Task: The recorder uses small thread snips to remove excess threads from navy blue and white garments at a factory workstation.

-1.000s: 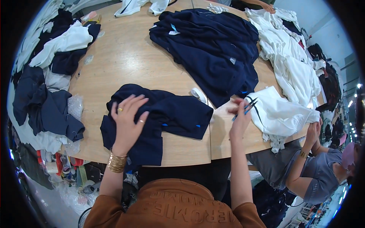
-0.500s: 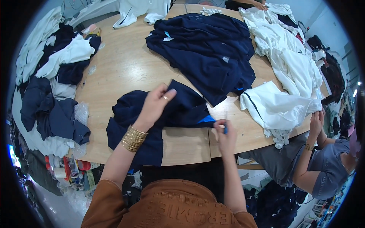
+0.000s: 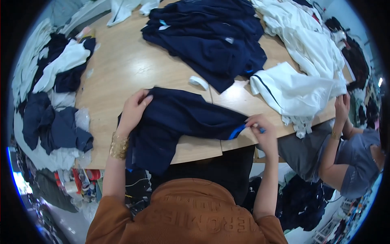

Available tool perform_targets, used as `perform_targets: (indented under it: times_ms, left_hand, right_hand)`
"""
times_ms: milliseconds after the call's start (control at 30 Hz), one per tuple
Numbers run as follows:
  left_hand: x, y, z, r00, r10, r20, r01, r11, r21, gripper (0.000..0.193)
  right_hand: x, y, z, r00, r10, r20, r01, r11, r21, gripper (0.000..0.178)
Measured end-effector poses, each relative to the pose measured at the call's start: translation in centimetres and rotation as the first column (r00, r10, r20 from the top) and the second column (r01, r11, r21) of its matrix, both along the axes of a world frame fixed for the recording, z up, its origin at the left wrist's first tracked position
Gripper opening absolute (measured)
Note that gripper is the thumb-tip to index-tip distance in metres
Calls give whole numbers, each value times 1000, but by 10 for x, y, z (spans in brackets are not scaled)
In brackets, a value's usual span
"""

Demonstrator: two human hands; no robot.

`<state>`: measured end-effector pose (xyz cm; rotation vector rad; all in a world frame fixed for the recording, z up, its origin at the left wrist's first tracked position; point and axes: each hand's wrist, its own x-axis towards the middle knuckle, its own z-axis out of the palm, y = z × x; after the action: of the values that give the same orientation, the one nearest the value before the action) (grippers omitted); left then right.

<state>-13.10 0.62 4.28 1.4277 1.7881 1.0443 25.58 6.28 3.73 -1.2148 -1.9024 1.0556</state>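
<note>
Navy garment (image 3: 178, 116) laid out along the near side of the table (image 3: 115, 65)

Treat the navy garment as the centre of your dial; it lies toward the table's six o'clock side, its lower part reaching the near edge. Expect it to handle light and soft: the cloth falls into loose folds, so it probably sags wherever nothing backs it. It looks neither fragile nor slippery, though that is a guess from its matt face. Edges seem the best places to take hold, above all the narrow end; a grip in the middle would likely just bunch the layers

Your left hand (image 3: 136, 107) pinches the upper edge at ten o'clock. Your right hand (image 3: 263, 132) grasps the tip of the narrow end at three o'clock; a small blue item (image 3: 262, 130) shows among those fingers, too hidden to identify

For looks, you have plain dark cloth, broad at seven to nine o'clock and tapering out to three, whether as sleeve or leg you cannot tell. Bright blue trim (image 3: 236, 131) marks the narrow end, and another speck of blue shows between seven and eight. At one o'clock, a white looped strip (image 3: 198, 82) sits just beside it, with a larger navy heap (image 3: 207, 38) beyond; a white garment (image 3: 296, 91) lies between two and three
</note>
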Motion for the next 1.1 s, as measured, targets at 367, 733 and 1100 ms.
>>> perform_targets:
  times_ms: [367, 733, 1100]
  left_hand:
    - [76, 97, -10, 881, -261, -394, 331, 936, 121, 19]
    - [-95, 148, -2, 603, 71, -794, -39, 997, 59, 26]
    - [161, -24, -13, 491, -322, 810, 840, 422, -341, 39]
  right_hand:
    - [-14, -1, -14, 992, -122, 9, 122, 992, -11, 19]
    - [38, -25, -22, 933, -340, 115, 343, 939, -5, 11]
    - [-14, 4, -45, 968, -178, 174, 159, 980, 118, 16]
